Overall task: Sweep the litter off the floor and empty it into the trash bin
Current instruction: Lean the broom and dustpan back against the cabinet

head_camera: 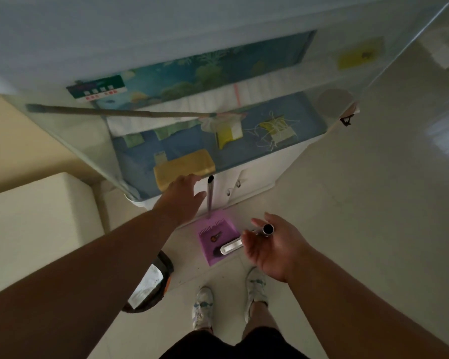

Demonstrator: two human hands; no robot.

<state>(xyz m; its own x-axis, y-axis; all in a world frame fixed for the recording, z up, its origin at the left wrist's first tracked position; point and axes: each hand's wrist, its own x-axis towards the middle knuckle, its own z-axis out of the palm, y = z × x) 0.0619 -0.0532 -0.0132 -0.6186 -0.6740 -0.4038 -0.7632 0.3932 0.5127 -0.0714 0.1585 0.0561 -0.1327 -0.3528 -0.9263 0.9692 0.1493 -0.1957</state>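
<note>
Right fingers: loosely curled around the top end of a metal broom handle [267, 229], palm up; grip is light, hollow tube end faces the camera.
Right hand [272, 248]: over the floor, just right of the dustpan.
Broom handle axis: near vertical, seen almost end-on, running down to a white broom head [231, 247] at the dustpan's right edge.
Left fingers: spread and extended, grasping nothing, just left of the dustpan handle tip.
Left hand [182, 200]: reaching forward, in front of the glass tank [94, 141].
Dustpan handle [210, 195]: upright metal pole, slight lean, top end dark, free of both hands.
Dustpan [217, 238]: purple, flat on the tile floor [347, 203] by the white cabinet [257, 177], mouth toward the person's shoes.
Litter [215, 237]: small dark and orange bits inside the pan.
Trash bin [151, 283]: dark, lined, lower left of the pan, near the left shoe [203, 307].
</note>
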